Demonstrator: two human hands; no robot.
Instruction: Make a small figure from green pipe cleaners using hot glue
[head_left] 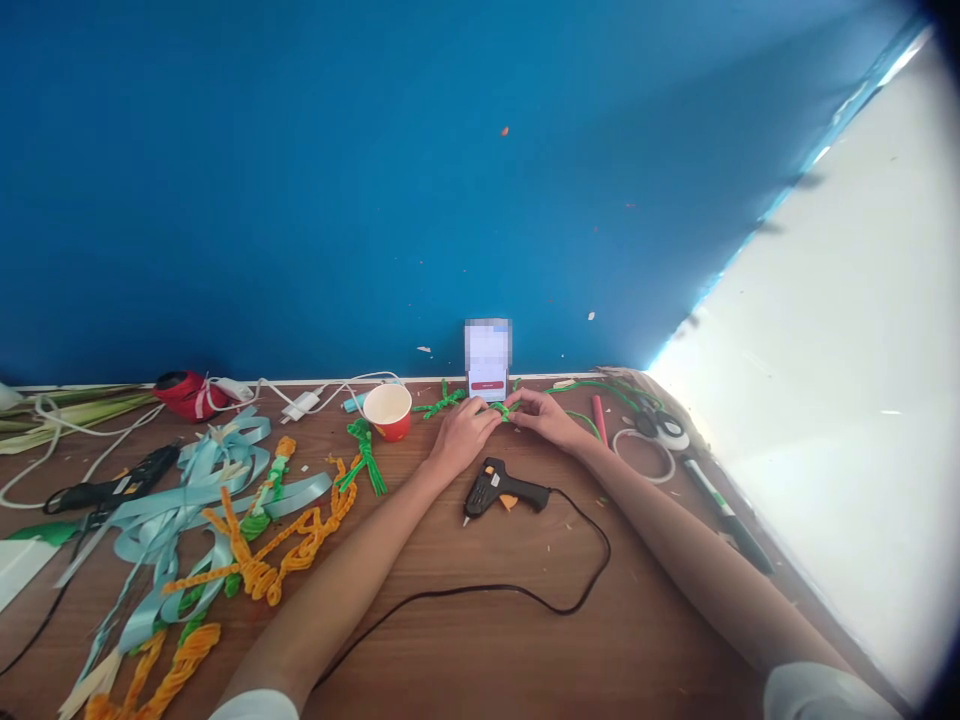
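Observation:
Both hands meet at the back of the table, in front of a propped-up phone [487,360]. My left hand [469,432] pinches a green cord [504,410] from the left side. From the right, my right hand [541,415] has its thumb and fingers closed on the same cord. Part of the cord is hidden behind the fingers. Just below the hands lies a black glue gun [502,488] with an orange trigger, its nozzle pointing down-left and its cable running toward the front. Left of my left hand lie knotted green cord pieces [365,458].
A red paper cup [388,412] stands left of the hands. Light blue ribbon [180,490], orange knotted cords [262,570] and a second glue gun [120,488] crowd the left side. At right are a red stick [599,418], a white cable [641,470] and a dark green marker-like tool [727,515].

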